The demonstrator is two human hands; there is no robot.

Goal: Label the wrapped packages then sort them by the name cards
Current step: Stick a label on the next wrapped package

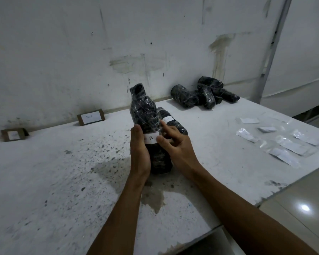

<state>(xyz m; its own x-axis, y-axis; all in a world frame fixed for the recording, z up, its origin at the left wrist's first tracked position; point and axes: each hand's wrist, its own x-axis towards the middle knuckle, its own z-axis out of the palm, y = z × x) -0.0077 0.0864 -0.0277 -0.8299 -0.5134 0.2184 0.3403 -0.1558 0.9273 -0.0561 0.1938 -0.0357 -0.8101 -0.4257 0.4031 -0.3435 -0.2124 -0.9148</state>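
A black package wrapped in clear film (143, 109) stands upright at the middle of the white table (53, 172). A white label marked "B" (151, 138) runs round it. My left hand (139, 150) grips the package from the left side. My right hand (171, 142) presses its thumb on the label's right end, with the index finger raised. Behind lies a second wrapped package (173, 122) bearing a white label. Several unlabelled wrapped packages (204, 94) are heaped at the back right. Two brown name cards lean on the wall: one marked "B" (91, 117), another (14, 134) farther left.
Several loose white labels in clear sleeves (284, 142) are spread on the table's right part. The table's right edge drops to a tiled floor (302, 208). A grey metal post (276, 48) stands at the back right. The wall runs along the table's far edge.
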